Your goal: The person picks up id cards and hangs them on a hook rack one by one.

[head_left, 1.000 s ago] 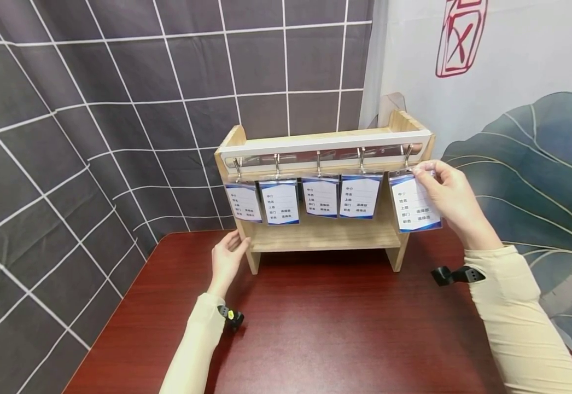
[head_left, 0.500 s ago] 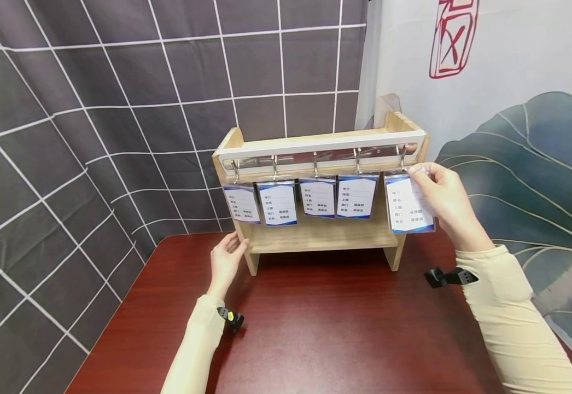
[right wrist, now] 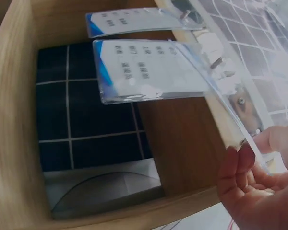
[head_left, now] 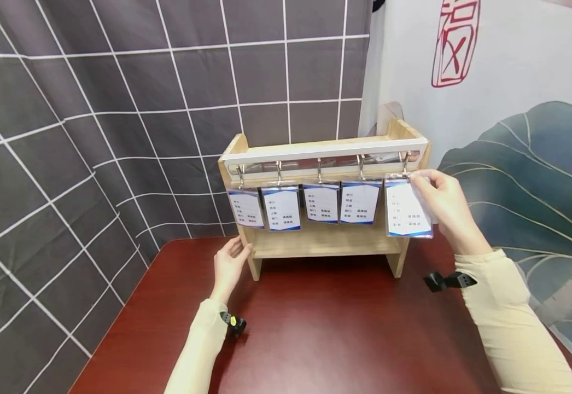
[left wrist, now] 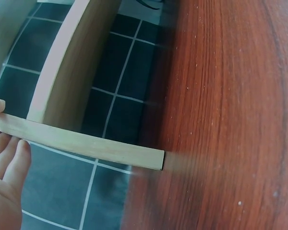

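A small wooden shelf point(head_left: 323, 244) stands on the red-brown table point(head_left: 335, 334), with a white rail point(head_left: 322, 152) of metal hooks along its front. Several plastic badge cards point(head_left: 321, 203) hang from the hooks. My right hand point(head_left: 442, 203) pinches the top of the rightmost badge card point(head_left: 406, 209) just below the last hook point(head_left: 406, 161); the right wrist view shows the clear sleeve point(right wrist: 216, 91) between finger and thumb. My left hand point(head_left: 231, 264) rests with straight fingers against the shelf's left side panel point(left wrist: 77, 139).
A dark grid-patterned cloth point(head_left: 94, 137) hangs behind and to the left. A white cloth with a large leaf print point(head_left: 527, 158) hangs on the right. Black straps point(head_left: 445, 280) sit at both wrists.
The right hand has swung the rightmost badge slightly left and straighter under its hook. The head view has shifted a little; the left hand stays on the shelf's side.
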`<state>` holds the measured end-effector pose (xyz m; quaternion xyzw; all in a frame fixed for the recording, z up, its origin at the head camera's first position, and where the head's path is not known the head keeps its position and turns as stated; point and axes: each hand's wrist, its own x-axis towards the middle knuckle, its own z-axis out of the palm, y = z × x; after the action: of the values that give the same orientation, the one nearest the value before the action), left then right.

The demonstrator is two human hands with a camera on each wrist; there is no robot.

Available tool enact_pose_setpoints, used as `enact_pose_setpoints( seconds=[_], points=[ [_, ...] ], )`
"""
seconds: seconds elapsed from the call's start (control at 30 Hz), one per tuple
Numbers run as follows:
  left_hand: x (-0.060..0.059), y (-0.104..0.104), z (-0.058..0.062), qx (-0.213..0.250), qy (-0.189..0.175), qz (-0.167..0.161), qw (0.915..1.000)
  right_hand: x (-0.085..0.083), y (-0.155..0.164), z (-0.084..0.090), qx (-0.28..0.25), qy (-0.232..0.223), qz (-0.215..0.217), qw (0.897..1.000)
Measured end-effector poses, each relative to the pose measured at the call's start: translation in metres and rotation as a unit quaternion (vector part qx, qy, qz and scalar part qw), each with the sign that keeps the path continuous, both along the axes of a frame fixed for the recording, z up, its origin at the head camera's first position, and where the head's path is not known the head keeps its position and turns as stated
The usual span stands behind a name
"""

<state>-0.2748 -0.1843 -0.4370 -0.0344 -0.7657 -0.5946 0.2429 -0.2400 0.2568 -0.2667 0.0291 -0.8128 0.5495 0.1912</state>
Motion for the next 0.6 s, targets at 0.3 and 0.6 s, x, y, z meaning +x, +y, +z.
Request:
enact_pose_setpoints(
  seconds=[0.3,0.6],
  points=[
    [0.001,0.0,-0.006,-0.003,0.004,0.009,0.9999,-0.001,0.007,-0.009,-0.007,0.031,0.041,0.999],
    [-0.003,0.001,-0.002,0.003,0.001,0.001,1.0,0.0,0.015,-0.01,0.037,0.046,0.039,0.997]
  ],
)
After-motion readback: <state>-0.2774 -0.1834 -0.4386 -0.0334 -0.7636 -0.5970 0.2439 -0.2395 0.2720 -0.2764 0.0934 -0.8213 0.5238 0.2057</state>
